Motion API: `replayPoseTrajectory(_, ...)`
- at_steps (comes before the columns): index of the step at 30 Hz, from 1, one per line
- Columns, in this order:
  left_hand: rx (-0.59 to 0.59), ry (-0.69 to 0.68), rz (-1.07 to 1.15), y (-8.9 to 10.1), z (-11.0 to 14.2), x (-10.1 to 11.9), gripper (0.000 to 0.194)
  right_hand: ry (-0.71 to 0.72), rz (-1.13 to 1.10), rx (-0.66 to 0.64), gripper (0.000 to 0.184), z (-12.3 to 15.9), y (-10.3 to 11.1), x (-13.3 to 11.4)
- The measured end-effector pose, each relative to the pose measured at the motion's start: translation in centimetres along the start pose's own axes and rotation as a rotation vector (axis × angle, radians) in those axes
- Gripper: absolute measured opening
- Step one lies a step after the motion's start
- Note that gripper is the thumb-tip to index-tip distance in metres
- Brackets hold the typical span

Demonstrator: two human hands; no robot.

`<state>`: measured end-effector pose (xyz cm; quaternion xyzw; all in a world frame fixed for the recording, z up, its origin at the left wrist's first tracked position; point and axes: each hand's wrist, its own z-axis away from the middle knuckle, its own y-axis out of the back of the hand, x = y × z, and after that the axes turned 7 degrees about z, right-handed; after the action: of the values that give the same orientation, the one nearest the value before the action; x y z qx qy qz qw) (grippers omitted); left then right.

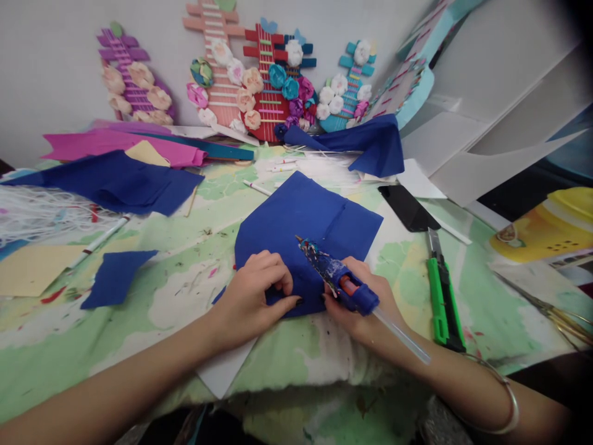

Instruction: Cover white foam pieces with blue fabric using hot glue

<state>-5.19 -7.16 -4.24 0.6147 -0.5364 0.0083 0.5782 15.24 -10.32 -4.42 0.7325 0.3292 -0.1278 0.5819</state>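
Observation:
A dark blue sheet (296,216), which could be paper or thin cloth, lies flat in front of me with a crease at its right. Part of a white card (227,371) sticks out beneath its near left side. My left hand (254,287) rests on the sheet's near left part, fingers curled and thumb at its near edge. In my right hand (365,303) is a blue glue gun (343,278), its nozzle pointing up and left above the sheet and a clear glue stick (403,337) protruding from its back. The right thumb touches the sheet's near edge.
To the right lie a green utility knife (445,303) with its blade out, a black phone (408,208), scissors (551,312) and a yellow container (546,225). Blue scraps (118,278) and white cords (41,213) lie left. Flower-decorated guitar shapes (269,86) stand behind.

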Motion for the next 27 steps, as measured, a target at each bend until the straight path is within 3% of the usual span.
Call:
replayPoseTrajectory(11, 0.026, -0.010, 0.006, -0.3, 0.1, -0.1, 0.014, 0.030, 0.059, 0.078, 0.005, 0.3, -0.7, 0.2)
replayPoseTrajectory(14, 0.027, -0.077, 0.015, -0.3, 0.3, -0.4, 0.014, 0.017, 0.045, 0.067, 0.004, 0.3, -0.6, 0.2)
replayPoseTrajectory(20, 0.095, -0.255, -0.022, -0.8, 0.5, -1.2, 0.032, 0.042, 0.017, 0.072, 0.003, 0.4, -0.6, 0.1)
replayPoseTrajectory(27, 0.052, -0.243, -0.182, -0.6, 1.0, 0.5, 0.031, 0.019, 0.015, 0.073, 0.006, 0.4, -0.6, 0.2)
